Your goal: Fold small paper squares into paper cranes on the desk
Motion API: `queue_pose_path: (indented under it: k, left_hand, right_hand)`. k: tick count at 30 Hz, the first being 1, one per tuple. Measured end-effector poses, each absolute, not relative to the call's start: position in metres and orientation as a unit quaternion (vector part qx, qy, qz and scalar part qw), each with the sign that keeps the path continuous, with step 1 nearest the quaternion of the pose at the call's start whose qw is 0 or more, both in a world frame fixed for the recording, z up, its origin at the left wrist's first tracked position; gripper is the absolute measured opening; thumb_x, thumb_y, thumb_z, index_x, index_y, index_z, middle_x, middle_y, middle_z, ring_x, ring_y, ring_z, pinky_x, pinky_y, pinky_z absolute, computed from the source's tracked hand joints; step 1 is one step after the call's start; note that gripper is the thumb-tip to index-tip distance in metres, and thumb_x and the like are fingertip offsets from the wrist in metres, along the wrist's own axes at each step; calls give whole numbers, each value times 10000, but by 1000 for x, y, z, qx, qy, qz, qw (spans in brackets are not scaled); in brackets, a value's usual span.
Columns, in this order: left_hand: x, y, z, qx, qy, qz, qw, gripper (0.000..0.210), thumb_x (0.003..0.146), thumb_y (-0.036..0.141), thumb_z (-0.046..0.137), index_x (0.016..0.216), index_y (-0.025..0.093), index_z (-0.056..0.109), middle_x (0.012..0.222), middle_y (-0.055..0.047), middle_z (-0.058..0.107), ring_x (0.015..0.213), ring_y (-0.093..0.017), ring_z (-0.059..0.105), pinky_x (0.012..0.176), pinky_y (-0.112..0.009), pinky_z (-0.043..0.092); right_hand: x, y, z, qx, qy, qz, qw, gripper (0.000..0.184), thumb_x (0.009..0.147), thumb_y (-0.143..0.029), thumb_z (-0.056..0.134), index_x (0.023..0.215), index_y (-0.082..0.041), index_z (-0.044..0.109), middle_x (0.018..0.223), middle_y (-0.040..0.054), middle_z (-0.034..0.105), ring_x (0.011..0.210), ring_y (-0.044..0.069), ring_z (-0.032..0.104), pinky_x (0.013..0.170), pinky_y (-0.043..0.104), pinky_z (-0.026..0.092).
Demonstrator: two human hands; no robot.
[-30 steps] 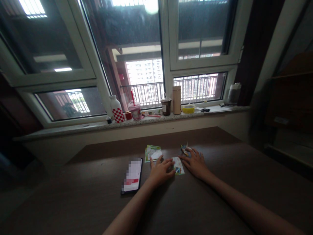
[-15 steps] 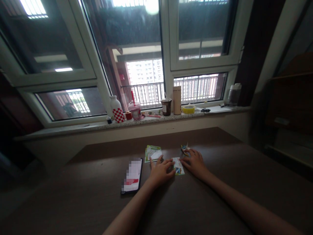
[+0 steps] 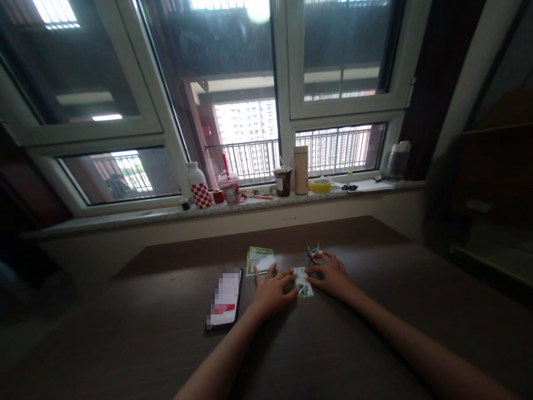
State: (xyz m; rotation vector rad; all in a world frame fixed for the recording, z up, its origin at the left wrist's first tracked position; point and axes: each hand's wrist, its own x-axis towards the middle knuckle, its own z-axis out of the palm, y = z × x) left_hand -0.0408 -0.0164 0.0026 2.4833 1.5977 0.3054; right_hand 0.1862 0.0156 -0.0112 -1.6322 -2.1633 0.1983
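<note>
A small printed paper sheet [image 3: 303, 282], pale with a blue and green picture at its near end, lies flat on the brown table [image 3: 166, 355]. My left hand [image 3: 272, 291] rests at its left edge, fingers spread and fingertips down. At the opposite edge, my right hand [image 3: 331, 276] touches the sheet with its fingers apart. A small folded colourful paper piece [image 3: 313, 253] stands just beyond the right fingertips. Green and white printed papers [image 3: 260, 258] lie in a stack past my left fingers. Left of that hand is a phone [image 3: 227, 300] with its screen lit.
Along the windowsill [image 3: 166, 214] stand a checkered bottle [image 3: 200, 186], a pink drink cup [image 3: 229, 187], a dark drink cup [image 3: 282, 181], a beige flask [image 3: 300, 170], a yellow tape roll [image 3: 320, 185] and black scissors [image 3: 350, 188]. A clear container [image 3: 398, 160] is at the right end.
The view has shifted very slightly. Both hands and the papers keep practically the same places.
</note>
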Motion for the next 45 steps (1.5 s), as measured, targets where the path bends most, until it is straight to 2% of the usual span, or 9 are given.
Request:
queue_pose_path:
  k: [7, 22, 29, 31, 34, 37, 45]
  left_hand:
    - [-41, -17, 3, 833, 534, 109, 96, 483, 929, 635, 408, 1362, 457, 528, 1515, 68, 481, 1488, -408, 194, 1056, -815, -123]
    - [-41, -18, 4, 833, 539, 92, 82, 502, 935, 625, 397, 1384, 432, 511, 1528, 44, 470, 1484, -382, 215, 1111, -766, -82]
    - [-42, -16, 1, 834, 533, 106, 91, 489, 933, 620, 411, 1374, 437, 521, 1521, 58, 477, 1485, -385, 213, 1113, -763, -98]
    - [-42, -17, 2, 835, 532, 106, 91, 487, 938, 616, 403, 1376, 438, 518, 1522, 58, 475, 1486, -383, 211, 1108, -770, -96]
    - [-41, -18, 3, 836, 532, 100, 89, 500, 943, 623, 380, 1387, 432, 510, 1527, 49, 470, 1486, -385, 205, 1108, -773, -88]
    - [-41, -19, 4, 835, 533, 101, 91, 500, 941, 631, 377, 1379, 435, 519, 1522, 52, 477, 1484, -389, 208, 1105, -772, -100]
    - [-42, -17, 4, 835, 535, 93, 89, 502, 935, 622, 397, 1386, 434, 512, 1526, 48, 472, 1485, -382, 210, 1120, -755, -84]
  right_hand:
    - [194, 13, -8, -573, -793, 107, 177, 405, 777, -525, 692, 1163, -403, 716, 1499, 39, 463, 1436, 338, 270, 1150, 510, 252]
    - [211, 8, -17, -505, -836, 122, 177, 620, 712, -574, 748, 1295, -402, 626, 1587, 43, 355, 1485, 342, 213, 1194, 520, 225]
    - [212, 5, -23, -497, -831, 130, 214, 575, 735, -601, 734, 1265, -393, 651, 1546, 46, 404, 1463, 323, 240, 1193, 525, 235]
    - [213, 5, -24, -484, -830, 136, 241, 504, 770, -586, 713, 1227, -378, 682, 1519, 52, 433, 1443, 309, 271, 1193, 514, 247]
    - [213, 6, -24, -473, -824, 148, 274, 306, 857, -520, 641, 1066, -337, 768, 1475, 52, 482, 1415, 291, 312, 1190, 503, 262]
    - [213, 8, -26, -471, -822, 152, 283, 256, 874, -486, 626, 918, -308, 805, 1463, 43, 503, 1419, 290, 306, 1195, 493, 263]
    - [208, 10, -26, -515, -807, 121, 261, 240, 869, -474, 622, 933, -332, 804, 1483, 17, 491, 1415, 305, 310, 1182, 508, 287]
